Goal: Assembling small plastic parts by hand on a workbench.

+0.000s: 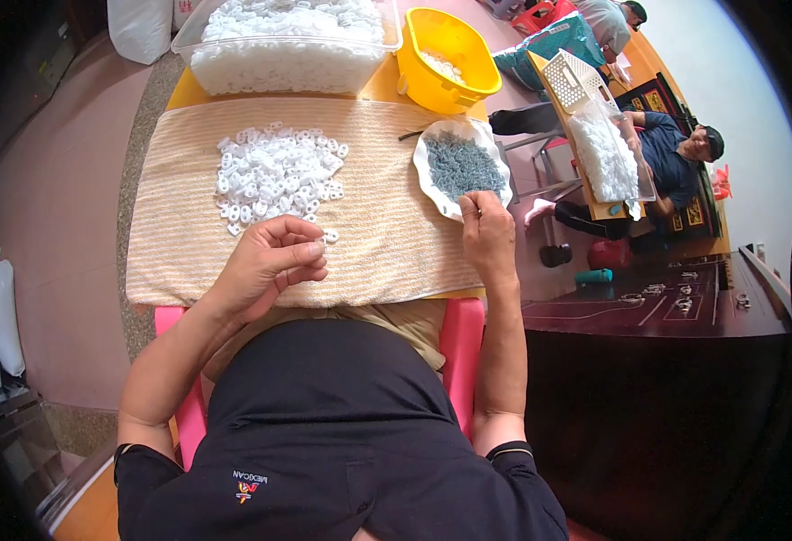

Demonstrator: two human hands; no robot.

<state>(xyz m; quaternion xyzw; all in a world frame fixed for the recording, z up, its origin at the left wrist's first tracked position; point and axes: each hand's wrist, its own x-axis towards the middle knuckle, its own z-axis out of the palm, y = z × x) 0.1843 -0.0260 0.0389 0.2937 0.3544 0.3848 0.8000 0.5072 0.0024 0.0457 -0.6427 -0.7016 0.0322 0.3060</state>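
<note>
My left hand (pixel 279 261) is over the near part of the striped towel (pixel 387 261), its thumb and forefinger pinched together. At those fingertips shows a small white plastic piece with two holes (pixel 330 236). Just beyond lies a loose heap of similar white plastic pieces (pixel 274 176). My right hand (pixel 488 236) is at the near rim of a white scalloped dish (pixel 428 185), with thumb and forefinger closed; whatever is between them is too small to make out. Many small grey screw-like parts (pixel 461 165) fill the dish.
Behind the towel stand a clear bin (pixel 288 68) full of white pieces and a yellow basin (pixel 455 59). Pink chair arms (pixel 462 361) flank me. At right, a person (pixel 667 153) sits by another table with a tray of white pieces (pixel 605 153). A dark cabinet (pixel 630 307) is nearer.
</note>
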